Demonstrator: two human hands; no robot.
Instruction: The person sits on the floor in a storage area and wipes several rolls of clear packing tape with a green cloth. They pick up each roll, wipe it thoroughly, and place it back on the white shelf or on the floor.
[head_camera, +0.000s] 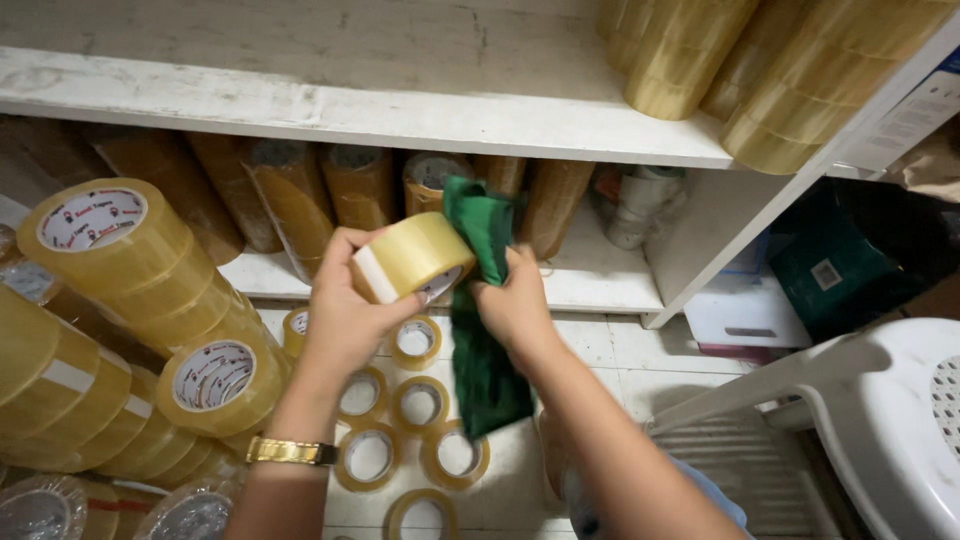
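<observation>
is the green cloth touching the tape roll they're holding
Touching. The head view shows the green cloth, held in the right hand, pressed against the end of the tape roll held in the left hand.

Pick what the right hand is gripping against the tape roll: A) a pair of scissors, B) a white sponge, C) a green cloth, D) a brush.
C: the right hand clutches a green cloth that hangs down beside the tape roll, which the left hand holds.
</observation>
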